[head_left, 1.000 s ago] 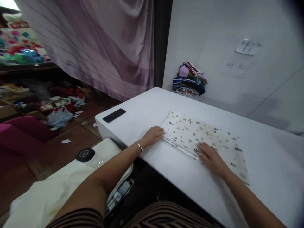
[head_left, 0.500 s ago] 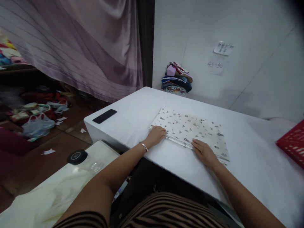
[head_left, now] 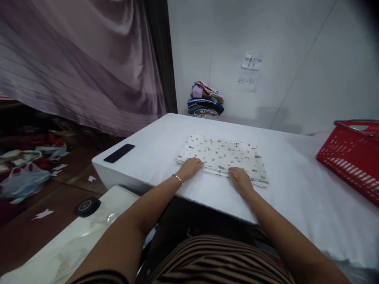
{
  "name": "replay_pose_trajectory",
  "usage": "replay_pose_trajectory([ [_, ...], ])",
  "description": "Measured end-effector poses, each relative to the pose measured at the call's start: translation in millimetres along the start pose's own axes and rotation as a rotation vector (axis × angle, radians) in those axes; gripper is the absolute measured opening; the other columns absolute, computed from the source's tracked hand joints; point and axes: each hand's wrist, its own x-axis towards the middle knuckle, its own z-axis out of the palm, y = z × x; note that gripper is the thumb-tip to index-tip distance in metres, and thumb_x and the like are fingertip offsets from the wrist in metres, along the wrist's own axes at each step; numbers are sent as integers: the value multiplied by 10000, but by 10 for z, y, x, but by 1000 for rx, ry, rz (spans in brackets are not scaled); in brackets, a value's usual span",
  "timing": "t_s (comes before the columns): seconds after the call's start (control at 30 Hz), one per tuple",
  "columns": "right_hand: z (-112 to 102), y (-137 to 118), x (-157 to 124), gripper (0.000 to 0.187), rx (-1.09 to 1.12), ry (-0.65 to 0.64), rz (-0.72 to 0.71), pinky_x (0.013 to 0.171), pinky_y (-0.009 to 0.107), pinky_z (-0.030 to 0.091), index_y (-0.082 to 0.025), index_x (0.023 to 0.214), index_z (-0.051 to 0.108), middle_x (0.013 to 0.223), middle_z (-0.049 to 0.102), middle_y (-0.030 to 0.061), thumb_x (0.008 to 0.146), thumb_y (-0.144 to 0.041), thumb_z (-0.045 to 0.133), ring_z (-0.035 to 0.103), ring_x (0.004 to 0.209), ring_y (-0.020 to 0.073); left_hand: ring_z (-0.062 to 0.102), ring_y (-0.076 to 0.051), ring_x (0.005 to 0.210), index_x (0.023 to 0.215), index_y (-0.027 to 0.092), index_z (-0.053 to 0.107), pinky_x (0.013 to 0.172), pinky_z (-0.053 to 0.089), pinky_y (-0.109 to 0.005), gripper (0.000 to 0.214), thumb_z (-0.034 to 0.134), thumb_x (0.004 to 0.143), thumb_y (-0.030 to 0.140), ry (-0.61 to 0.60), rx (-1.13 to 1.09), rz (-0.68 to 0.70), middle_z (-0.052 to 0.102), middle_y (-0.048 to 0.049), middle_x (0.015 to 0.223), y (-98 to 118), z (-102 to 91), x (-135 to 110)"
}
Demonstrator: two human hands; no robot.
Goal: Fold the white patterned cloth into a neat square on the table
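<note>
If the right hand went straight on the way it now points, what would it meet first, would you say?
The right hand would probably meet the folded printed cloth first, since it rests at that cloth's near edge.

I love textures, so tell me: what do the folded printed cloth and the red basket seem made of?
Folded printed cloth: probably matte, cotton-like fabric; thin layered folds, no shine. Red basket: likely smooth moulded plastic, judging by even colour and regular slots; its grey handle could be metal.
</note>
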Motion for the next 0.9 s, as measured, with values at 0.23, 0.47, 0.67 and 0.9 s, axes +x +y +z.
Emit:
replay_pose_trajectory([
  [0.23, -20, -55, 44, 273, -30, -71, 17, 938, 425, 360, -208, 1018, 652, 1115, 633, 75, 909, -235, 404, 539, 1045, 209, 523, -199, 891, 923, 188, 615, 758, 381, -324, 185, 443, 861, 160, -3, 93, -46, 610, -56, 911, 50, 38, 8],
  [0.47, -155, 11, -54, 286, 89, 18, -103, 958, 389, 361, -199, 1073, 629, 1154, 620, 81, 858, -173, 442, 507, 1121, 202, 532, -213, 917, 972, 178, 627, 770, 408, -337, 238, 422, 853, 157, -10, 22, -118, 618, -65, 955, 111, -38, 18],
  [0.67, -690, 540, -385, 275, 229, 247, 618, 922, 325, 394, -186, 1018, 637, 1146, 618, 72, 820, -210, 448, 538, 1065, 189, 503, -210, 1037, 1122, 174, 567, 869, 393, -345, 299, 428, 858, 163, 64, -62, -39, 592, -71, 1116, 266, 13, 101],
  [0.9, -847, 839, -395, 289, 368, 21, 969, 399, 202, 334, -142, 666, 611, 486, 558, 0, 785, -392, 529, 454, 405, 91, 532, -211, 943, 1026, 181, 605, 783, 411, -344, 257, 393, 881, 175, 40, -58, 49, 618, -66, 1017, 362, 72, 288],
])
